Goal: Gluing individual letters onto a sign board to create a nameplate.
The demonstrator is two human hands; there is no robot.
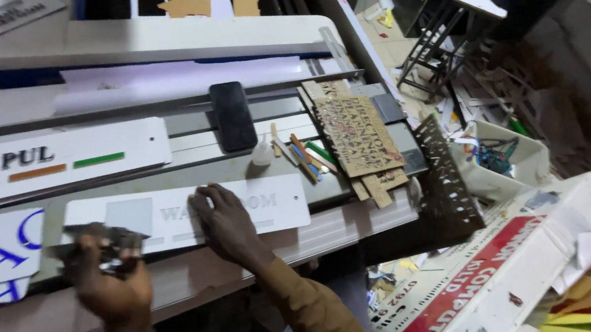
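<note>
The right hand [228,223] is pressing flat on the white sign plate [188,213], fingers spread across the middle of its pale lettering; it is holding nothing, only pinning the plate to the grey work surface [252,173]. The left hand [111,278] is closing around a small dark piece [112,241], blurred, at the plate's lower left edge; what the piece is cannot be told.

For a clean result, judged from this view:
1. Keep the right palm bearing straight down so the plate is not sliding.
2. Bring the dark piece in low and level, square to the plate's edge.

The plate is lying directly under the right hand and touching or just beside the left. A black phone [233,116] and 1 brown cut-out panel [357,134] are lying well apart behind.
</note>
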